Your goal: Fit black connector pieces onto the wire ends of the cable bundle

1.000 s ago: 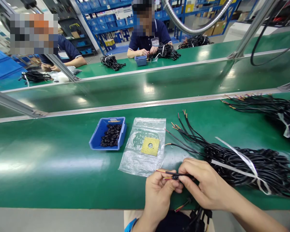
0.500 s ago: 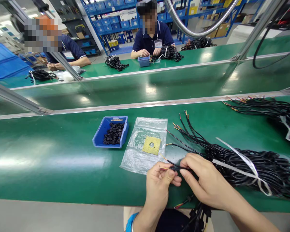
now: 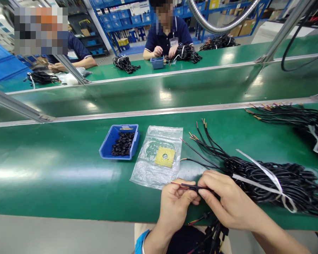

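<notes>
Close to the bench's front edge, my left hand pinches a black cable near its end, where thin orange and red wires stick out to the left. A small black part seems to sit between the fingertips, mostly hidden. My right hand grips the cable just to the right, thumb and forefinger closed on it; the two hands nearly touch. Beside the right hand lies a tied bundle of black cables with bare coloured wire ends. Below the hands, over my lap, hang several cable ends with black fittings.
A blue bin holds small black parts. Right of it, a clear plastic bag lies under a yellow square pad with a hole. Another cable bundle is at far right. Two people work across the metal-edged divider.
The cable's upper wire end has dropped from pointing up-left to lying nearly level across my left fingers. My hands stay close together; the view has shifted slightly.
</notes>
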The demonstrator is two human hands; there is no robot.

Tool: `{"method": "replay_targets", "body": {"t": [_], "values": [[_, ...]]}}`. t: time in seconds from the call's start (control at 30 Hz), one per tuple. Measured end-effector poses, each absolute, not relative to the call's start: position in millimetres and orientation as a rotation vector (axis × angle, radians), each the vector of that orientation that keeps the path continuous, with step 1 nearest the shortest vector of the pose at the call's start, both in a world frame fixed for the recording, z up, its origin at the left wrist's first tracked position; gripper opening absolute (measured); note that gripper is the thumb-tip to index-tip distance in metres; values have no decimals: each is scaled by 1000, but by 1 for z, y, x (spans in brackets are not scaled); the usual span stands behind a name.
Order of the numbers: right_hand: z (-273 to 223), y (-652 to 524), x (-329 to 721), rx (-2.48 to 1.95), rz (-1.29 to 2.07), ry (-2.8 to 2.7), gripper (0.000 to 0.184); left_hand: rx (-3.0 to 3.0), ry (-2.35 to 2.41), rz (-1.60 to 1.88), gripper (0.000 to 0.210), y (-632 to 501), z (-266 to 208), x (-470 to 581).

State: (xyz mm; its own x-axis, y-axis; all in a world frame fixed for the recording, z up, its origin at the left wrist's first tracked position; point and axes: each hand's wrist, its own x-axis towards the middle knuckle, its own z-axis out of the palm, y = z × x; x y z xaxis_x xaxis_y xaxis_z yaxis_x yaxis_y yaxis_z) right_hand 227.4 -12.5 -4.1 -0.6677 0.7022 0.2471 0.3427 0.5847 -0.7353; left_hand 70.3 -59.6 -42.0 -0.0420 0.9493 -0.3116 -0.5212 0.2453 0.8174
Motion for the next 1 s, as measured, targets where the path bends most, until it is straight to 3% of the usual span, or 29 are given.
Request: {"method": "replay_targets", "body": {"t": [0.33, 0.7, 1.0], "values": [[-7, -12, 228, -885, 853, -2388, 18, 971, 1195, 1339, 3, -66, -44, 65], [-14, -10, 223, -1015, 714, -2356, 16, 583, 1222, 1319, 21, -59, -42, 68], [-8, -7, 228, -957, 889, -2359, 17, 955, 1221, 1290, 5, -63, -48, 65]]}}
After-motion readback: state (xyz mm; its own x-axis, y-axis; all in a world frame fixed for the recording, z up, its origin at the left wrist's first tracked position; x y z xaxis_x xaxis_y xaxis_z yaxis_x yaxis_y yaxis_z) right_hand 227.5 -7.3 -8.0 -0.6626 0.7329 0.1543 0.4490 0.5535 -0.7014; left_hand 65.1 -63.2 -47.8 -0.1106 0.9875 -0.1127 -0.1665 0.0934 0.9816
